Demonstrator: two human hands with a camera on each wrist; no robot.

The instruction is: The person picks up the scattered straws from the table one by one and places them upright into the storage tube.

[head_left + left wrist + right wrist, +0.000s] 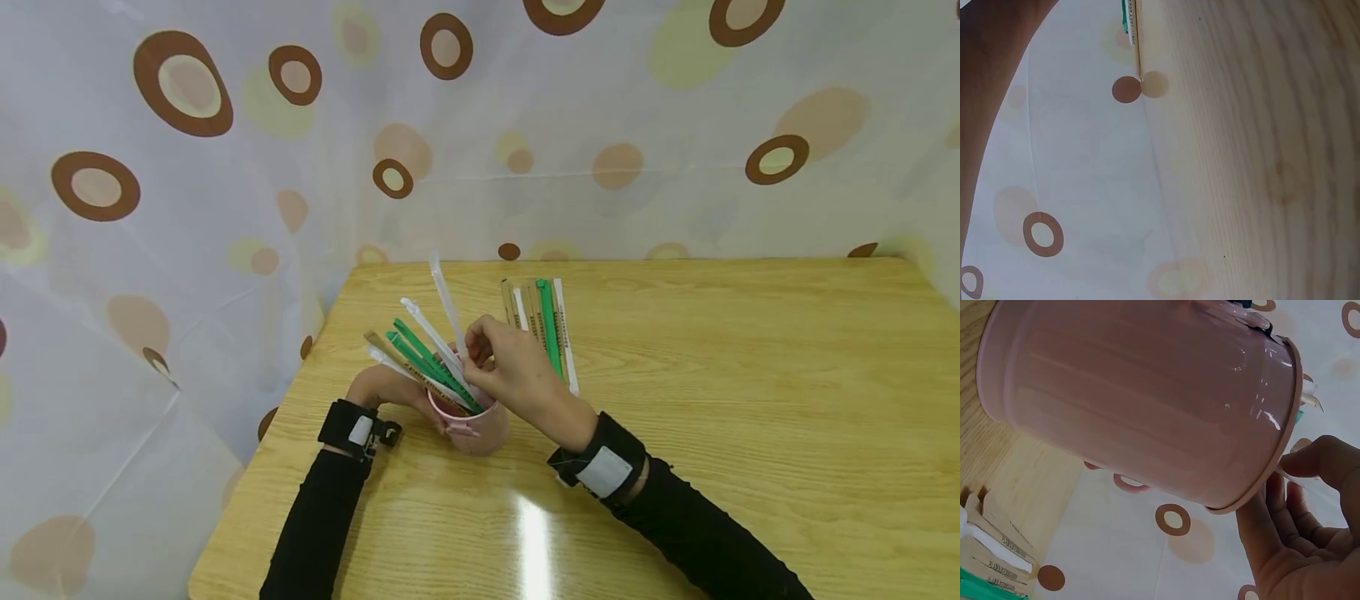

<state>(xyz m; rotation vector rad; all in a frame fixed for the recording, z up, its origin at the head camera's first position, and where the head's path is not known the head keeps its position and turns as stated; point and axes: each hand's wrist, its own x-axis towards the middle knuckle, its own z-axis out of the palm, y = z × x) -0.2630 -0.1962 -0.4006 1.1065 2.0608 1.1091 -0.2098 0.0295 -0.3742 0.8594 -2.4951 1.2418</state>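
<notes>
Straws (pixel 412 351) in cup (pixel 483 433) (other straws (pixel 550 322) behind, rightward)

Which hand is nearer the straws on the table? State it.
Right. The right hand is above the cup, just short of those straws; the left hand is farther off, at the cup's left side.

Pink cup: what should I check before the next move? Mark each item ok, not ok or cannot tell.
1. Pink cup upright on the table: ok.
2. Left hand holding the cup's side: ok.
3. Right hand pinching the white straw: ok.
4. That straw's lower end inside the cup: cannot tell, hidden.
5. Loose straws apart from the right fingers: ok, by the right wrist view.
6. Left wrist view showing the cup: not ok, out of frame.
</notes>
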